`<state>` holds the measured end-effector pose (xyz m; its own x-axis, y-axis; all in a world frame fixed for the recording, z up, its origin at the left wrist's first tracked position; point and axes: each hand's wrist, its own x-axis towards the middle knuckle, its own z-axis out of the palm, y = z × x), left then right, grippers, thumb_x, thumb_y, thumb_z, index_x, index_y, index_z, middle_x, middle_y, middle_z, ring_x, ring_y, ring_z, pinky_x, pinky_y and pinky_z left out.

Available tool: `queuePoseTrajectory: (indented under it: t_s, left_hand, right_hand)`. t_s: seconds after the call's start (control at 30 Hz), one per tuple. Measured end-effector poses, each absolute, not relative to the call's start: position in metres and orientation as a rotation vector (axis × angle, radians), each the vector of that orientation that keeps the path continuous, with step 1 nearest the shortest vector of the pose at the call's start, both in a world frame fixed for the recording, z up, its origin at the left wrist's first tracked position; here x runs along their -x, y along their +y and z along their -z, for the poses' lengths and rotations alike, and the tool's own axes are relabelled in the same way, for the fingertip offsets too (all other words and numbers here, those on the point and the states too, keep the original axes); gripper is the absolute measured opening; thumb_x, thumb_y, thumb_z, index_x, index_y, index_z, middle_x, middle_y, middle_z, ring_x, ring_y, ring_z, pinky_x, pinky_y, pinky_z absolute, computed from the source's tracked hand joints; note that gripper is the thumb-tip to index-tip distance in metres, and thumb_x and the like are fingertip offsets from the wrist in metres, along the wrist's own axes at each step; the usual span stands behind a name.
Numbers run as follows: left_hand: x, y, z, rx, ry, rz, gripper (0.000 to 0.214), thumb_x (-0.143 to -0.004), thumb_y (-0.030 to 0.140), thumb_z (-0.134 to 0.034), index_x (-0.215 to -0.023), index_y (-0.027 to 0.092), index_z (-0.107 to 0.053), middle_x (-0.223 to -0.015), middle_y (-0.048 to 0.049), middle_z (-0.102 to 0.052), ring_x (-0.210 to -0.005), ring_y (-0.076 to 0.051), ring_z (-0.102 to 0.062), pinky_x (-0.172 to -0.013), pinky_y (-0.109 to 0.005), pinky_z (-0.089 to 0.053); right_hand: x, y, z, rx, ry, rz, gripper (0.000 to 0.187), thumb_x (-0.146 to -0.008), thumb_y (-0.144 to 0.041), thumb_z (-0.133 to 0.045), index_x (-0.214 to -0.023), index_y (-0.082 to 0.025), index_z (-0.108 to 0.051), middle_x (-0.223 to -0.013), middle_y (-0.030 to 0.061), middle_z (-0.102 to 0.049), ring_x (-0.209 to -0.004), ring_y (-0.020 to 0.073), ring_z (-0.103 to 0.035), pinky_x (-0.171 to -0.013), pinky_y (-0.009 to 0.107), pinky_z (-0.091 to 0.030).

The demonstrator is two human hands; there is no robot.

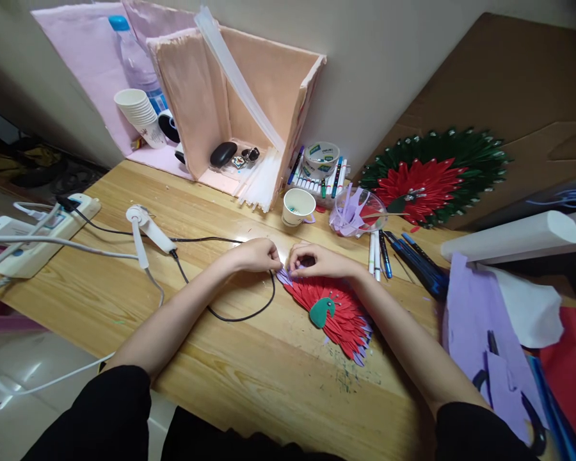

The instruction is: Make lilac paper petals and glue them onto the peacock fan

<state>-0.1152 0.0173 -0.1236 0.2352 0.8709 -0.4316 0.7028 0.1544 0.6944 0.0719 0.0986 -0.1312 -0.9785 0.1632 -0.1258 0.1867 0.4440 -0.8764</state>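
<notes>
A fan-shaped craft bird (333, 320) lies on the wooden table, with layered red foam feathers, a green head (321, 312) and purple pieces along its outer edge. My left hand (256, 256) is at its upper left corner, fingertips pinched together on a purple foam feather (284, 276). Right beside it, my right hand (320, 261) curls over the bird's top edge, its thumb and fingertips closed near the same purple feather. What those right fingertips hold is too small to make out. A paper cup (298, 207) stands just beyond both hands.
A glue gun (148, 230) with its black cord lies left, near a power strip (43, 237). A clear bowl of purple strips (355, 211), markers (379, 253) and a red-and-green feathered craft (432, 176) stand behind. Scissors (532, 422) rest on purple sheets at right.
</notes>
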Motion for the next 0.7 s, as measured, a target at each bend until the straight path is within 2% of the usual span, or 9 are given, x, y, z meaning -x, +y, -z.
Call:
queuePoseTrajectory:
  t_s: [0.47, 0.7]
  left_hand:
    - [0.109, 0.023, 0.116, -1.603, 1.517, -0.193, 0.013, -0.061, 0.027, -0.058, -0.057, 0.016, -0.062, -0.049, 0.0016, -0.054, -0.049, -0.011, -0.044, -0.048, -0.024, -0.025]
    - [0.105, 0.028, 0.116, -1.699, 1.548, -0.107, 0.019, -0.061, 0.033, -0.056, -0.054, 0.017, -0.06, -0.048, 0.0002, -0.053, -0.048, -0.013, -0.042, -0.048, -0.026, -0.024]
  right_hand:
    - [-0.073, 0.097, 0.134, -0.388, 2.633, 1.653, 0.015, -0.075, -0.031, -0.06, -0.081, -0.017, -0.063, -0.083, 0.0027, -0.06, -0.08, 0.0142, -0.052, -0.074, 0.027, -0.042]
    - [-0.073, 0.097, 0.135, -0.347, 2.677, 1.656, 0.015, -0.076, -0.031, -0.06, -0.082, -0.017, -0.062, -0.082, 0.0018, -0.059, -0.079, 0.014, -0.051, -0.072, 0.027, -0.041]
